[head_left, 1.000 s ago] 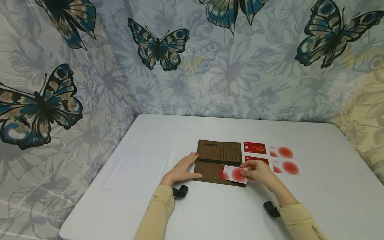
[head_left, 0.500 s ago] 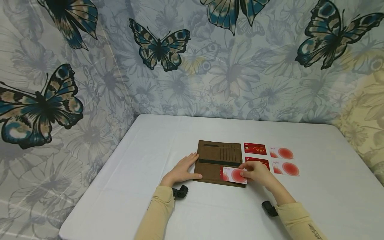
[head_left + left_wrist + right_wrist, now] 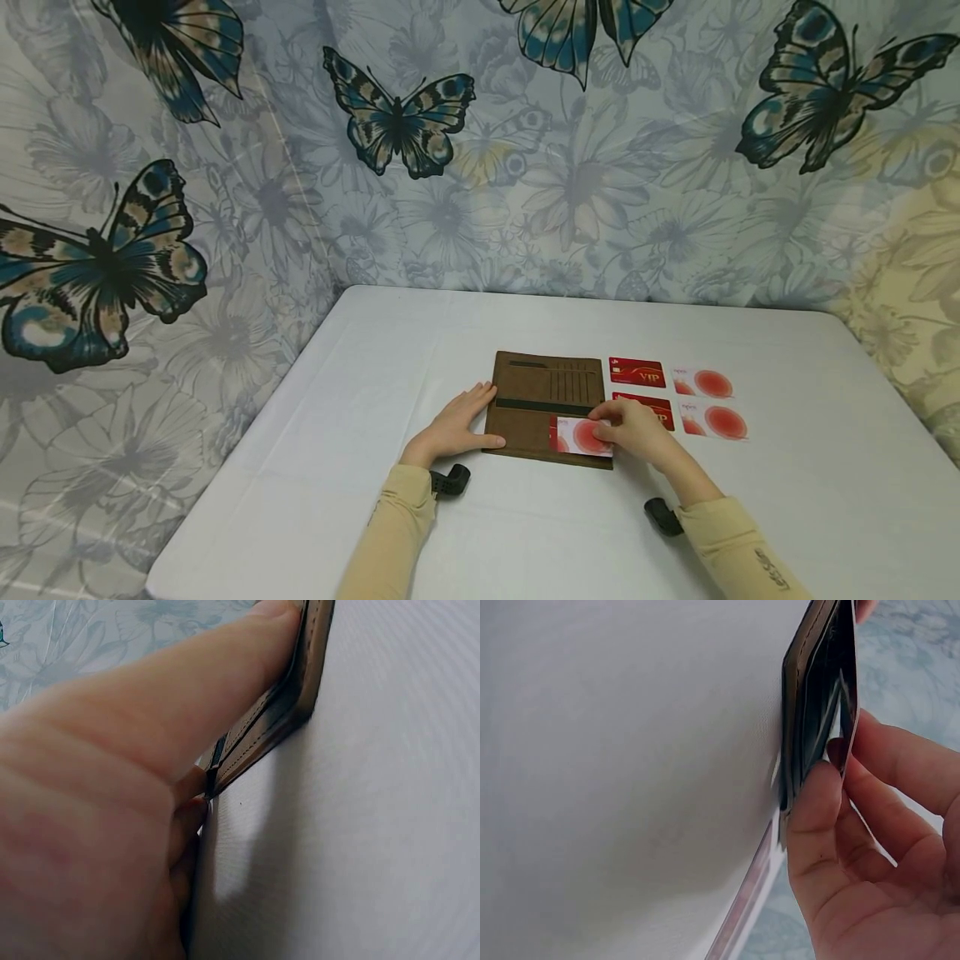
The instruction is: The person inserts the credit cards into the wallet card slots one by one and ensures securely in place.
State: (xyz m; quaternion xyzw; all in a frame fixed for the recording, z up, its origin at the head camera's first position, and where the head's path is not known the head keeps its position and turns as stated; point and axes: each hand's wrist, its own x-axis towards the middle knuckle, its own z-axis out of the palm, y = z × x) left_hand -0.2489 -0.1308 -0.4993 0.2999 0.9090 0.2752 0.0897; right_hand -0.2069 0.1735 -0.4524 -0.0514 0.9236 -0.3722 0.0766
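In the head view, an open brown wallet (image 3: 521, 429) lies on the white table (image 3: 375, 350), and the left hand (image 3: 453, 421) rests at its left edge, the fingers extended and the thumb apart from them, laid on the lower corner. The right hand (image 3: 637, 433) has thumb and fingers together, clamped on the right end of a white card (image 3: 577, 435) with a red circle, which is over the lower right part of the wallet; a narrow red strip (image 3: 553, 434) appears at the card's left end. To the right lie two red cards (image 3: 637, 372), the lower one partly covered by the hand, and two pale cards (image 3: 712, 382). In the left wrist view, the left thumb (image 3: 225, 675) reaches onto the stitched corner of the wallet. In the right wrist view, the right thumb (image 3: 817, 802) and index finger (image 3: 907, 754) come to the wallet's side, where its layers stand a little apart; I cannot tell whether the card is inside any layer. I judge that the step in hand is placing this card against the wallet, and that the next move calls for a level card, a light pinch and a steady left hand.
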